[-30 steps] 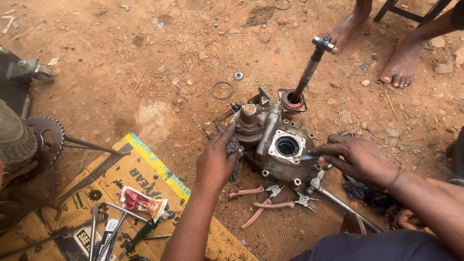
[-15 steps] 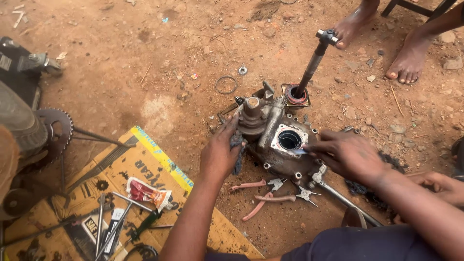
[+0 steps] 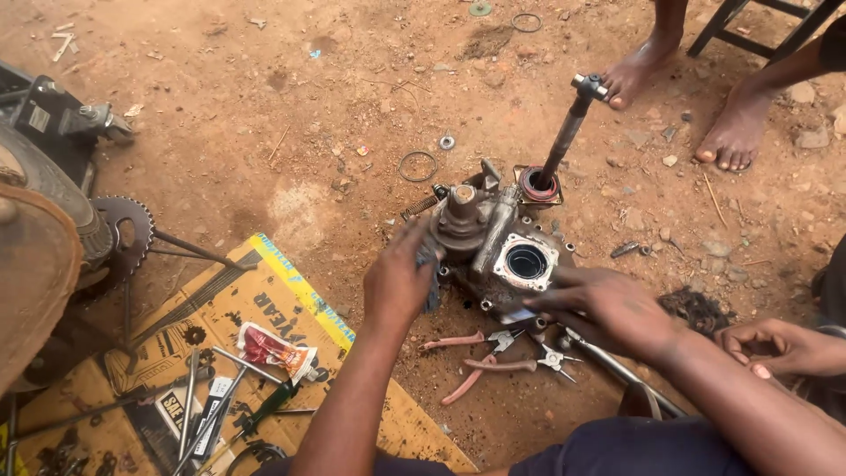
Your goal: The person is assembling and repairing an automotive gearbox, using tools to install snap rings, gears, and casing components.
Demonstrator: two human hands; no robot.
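The left hand (image 3: 401,282) grips the gearbox (image 3: 498,247) side with closed fingers. The right hand (image 3: 608,308) rests open fingers on its near edge.

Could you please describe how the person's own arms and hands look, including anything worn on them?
Both arms are bare from the elbow down, with no sleeves showing. The left hand and right hand are ungloved, and no rings show on the fingers. The hands look smudged with dirt or grease. Whether anything circles the right wrist is too blurred to tell.
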